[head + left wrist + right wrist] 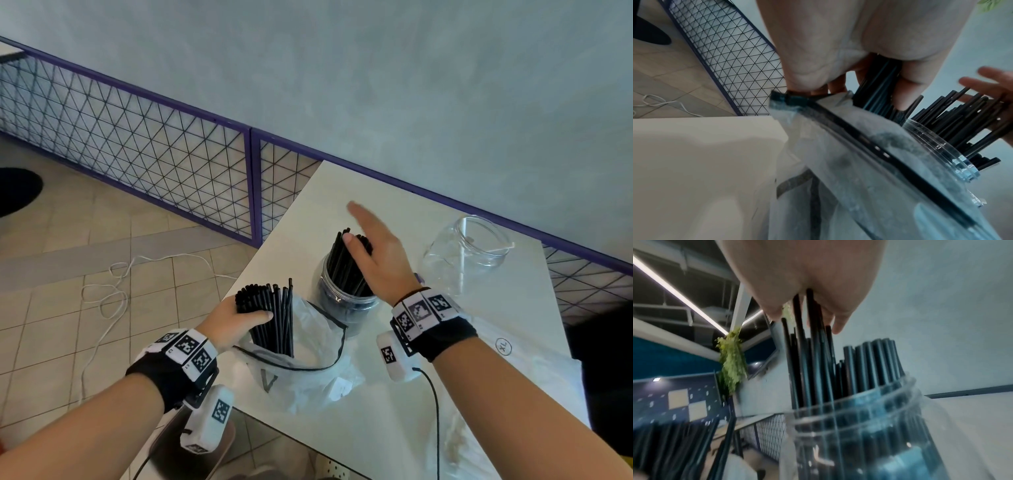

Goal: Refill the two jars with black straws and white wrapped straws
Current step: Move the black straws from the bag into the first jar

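Observation:
My left hand (239,317) grips a bundle of black straws (270,313) that stands upright in a clear plastic bag (308,373) on the white table (411,411). In the left wrist view the fingers (906,91) curl round that bundle (877,87). To its right stands a clear jar (346,305) full of black straws (346,267). My right hand (373,243) lies flat and open on their tops, with straight fingers; the palm (818,280) touches the straw tips (809,313). A second clear jar (469,253) stands at the back right with one white wrapped straw (500,247) in it.
A flat plastic packet marked XL (534,373) lies under my right forearm. A purple-framed wire mesh fence (137,144) runs behind the table along a grey wall. A white cable (106,301) lies on the tiled floor to the left. The table's left edge is close to my left hand.

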Tool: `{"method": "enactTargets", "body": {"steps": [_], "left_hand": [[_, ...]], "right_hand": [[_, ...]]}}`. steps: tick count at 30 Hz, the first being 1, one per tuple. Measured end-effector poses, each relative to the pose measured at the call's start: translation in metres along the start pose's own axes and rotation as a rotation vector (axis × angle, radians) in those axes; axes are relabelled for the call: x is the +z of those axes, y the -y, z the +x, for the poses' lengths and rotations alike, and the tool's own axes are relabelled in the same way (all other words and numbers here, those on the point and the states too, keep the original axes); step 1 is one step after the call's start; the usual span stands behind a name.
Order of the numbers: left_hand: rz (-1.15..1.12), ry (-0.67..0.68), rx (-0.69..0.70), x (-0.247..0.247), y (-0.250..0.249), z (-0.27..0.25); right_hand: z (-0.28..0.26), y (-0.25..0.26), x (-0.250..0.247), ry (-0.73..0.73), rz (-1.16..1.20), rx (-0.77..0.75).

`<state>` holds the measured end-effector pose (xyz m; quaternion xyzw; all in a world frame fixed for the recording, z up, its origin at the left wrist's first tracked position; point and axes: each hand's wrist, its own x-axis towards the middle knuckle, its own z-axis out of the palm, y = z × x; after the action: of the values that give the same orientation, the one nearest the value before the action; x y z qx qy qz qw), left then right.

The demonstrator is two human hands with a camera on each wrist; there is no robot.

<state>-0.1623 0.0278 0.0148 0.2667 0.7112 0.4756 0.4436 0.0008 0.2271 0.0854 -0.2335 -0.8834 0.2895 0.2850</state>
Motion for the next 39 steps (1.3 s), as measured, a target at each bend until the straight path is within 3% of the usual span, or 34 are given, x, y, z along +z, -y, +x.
{"method": "enactTargets", "body": {"steps": [3,11,18,22,24,27,33,35,37,39], "left_hand": [[-0.013,0.008,0.013,0.002,0.0,0.0],[-0.049,0.003,0.024,0.003,0.002,0.001],[-0.055,-0.011,0.015,0.002,0.005,0.001],[-0.033,-0.016,0.006,0.002,0.004,-0.001],[-0.02,-0.017,0.004,0.002,0.002,-0.001],[-0.028,0.004,0.007,0.002,0.001,-0.003],[-0.088,0.008,-0.024,0.0,-0.004,-0.008],[-0.127,0.031,-0.028,-0.002,-0.003,-0.009],[-0.154,0.042,-0.017,-0.003,-0.005,-0.013],[-0.189,0.048,-0.004,-0.002,-0.007,-0.016]], "right_hand": [[-0.005,-0.006,0.011,0.199,-0.229,0.019],[-0.007,-0.024,0.029,0.043,-0.394,-0.276],[-0.01,-0.03,0.027,0.01,-0.292,-0.223],[-0.009,-0.022,0.024,-0.086,-0.266,-0.19],[-0.012,-0.021,0.025,-0.019,-0.311,-0.208],[-0.019,-0.025,0.026,0.213,-0.465,-0.235],[-0.025,-0.023,0.021,0.302,-0.748,-0.216],[-0.029,-0.011,0.02,0.188,-0.64,-0.276],[-0.042,0.005,0.022,0.066,-0.352,-0.324],[-0.065,0.024,0.03,0.151,-0.079,-0.199]]}}
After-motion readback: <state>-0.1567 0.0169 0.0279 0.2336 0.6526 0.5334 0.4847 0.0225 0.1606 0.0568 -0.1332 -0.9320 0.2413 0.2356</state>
